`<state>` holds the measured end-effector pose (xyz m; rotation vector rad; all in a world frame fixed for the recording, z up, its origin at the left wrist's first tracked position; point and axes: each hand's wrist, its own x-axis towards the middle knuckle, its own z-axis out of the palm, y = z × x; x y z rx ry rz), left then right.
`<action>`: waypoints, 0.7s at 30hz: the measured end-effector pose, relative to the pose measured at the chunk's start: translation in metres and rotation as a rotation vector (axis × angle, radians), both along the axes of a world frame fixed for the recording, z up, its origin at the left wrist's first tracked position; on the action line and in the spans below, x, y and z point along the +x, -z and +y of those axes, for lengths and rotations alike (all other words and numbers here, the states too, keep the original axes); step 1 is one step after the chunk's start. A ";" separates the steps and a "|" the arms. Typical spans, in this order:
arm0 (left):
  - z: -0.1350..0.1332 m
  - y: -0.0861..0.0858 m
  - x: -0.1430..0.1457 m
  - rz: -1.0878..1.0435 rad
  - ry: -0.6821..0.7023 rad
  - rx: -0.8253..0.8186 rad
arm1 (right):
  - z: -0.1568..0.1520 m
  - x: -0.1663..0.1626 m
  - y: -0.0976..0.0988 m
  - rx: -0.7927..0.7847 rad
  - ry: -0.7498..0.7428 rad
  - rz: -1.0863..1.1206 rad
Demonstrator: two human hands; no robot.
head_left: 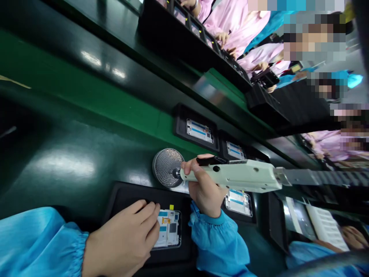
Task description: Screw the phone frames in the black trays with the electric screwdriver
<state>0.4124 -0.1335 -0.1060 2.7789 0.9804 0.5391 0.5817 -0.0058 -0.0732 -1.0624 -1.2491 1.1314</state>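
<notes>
My right hand [206, 188] is wrapped around a pale green electric screwdriver [245, 175], held almost level. Its tip reaches into a round metal dish [168, 167] with a perforated face; whether a screw sits on the bit is too small to tell. Lower left, my left hand [127, 234] has its fingers together and bent over the left end of a phone frame [170, 229], pressing on it. Blue strips and an orange flex cable show on the frame. It lies in a black tray [123, 192], with a yellow tab [172, 207] at its upper edge. My left thumb is hidden.
More black trays with phone frames [200, 130] stand beyond the dish and to the right [238, 202]. A dark green bench [72, 154] spreads left. Co-workers in pink smocks [230, 23] work across the line; a blue sleeve [311, 256] and white tray [325, 227] are at lower right.
</notes>
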 end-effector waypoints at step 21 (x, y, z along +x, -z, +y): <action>0.000 0.005 0.002 -0.054 0.004 -0.013 | -0.070 0.021 -0.036 0.041 -0.050 -0.003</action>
